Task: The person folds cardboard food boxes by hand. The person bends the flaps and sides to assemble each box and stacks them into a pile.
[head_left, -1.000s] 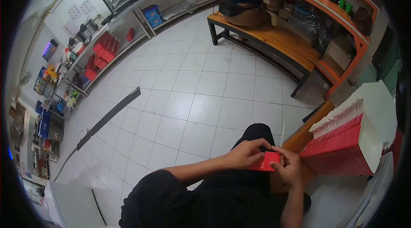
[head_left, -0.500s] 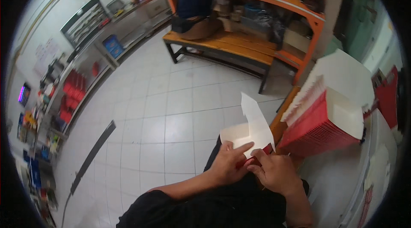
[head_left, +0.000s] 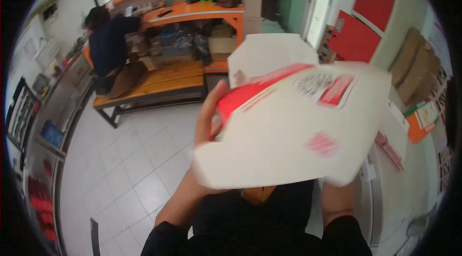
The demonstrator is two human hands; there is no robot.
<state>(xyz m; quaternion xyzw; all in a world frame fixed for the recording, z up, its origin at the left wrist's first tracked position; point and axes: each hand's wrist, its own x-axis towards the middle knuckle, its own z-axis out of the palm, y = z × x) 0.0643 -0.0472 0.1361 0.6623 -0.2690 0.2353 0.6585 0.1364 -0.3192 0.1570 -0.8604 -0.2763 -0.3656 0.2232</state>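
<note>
my left hand point(head_left: 208, 116) grips the box point(head_left: 293, 131) by its left edge, fingers wrapped behind. the right hand is hidden under it, so i can't tell its grip. i'd hold by the edges, not crushing the panels.

— Item in hand?
— Flat white carton blank point(head_left: 288, 135), red panels and red print on its upper part, motion-blurred.
— Pose?
— Raised close before the camera, broad face toward it, tilted with the right end higher. A white flap stands up behind its top edge.
— State?
— Unfolded, not yet a box.
</note>
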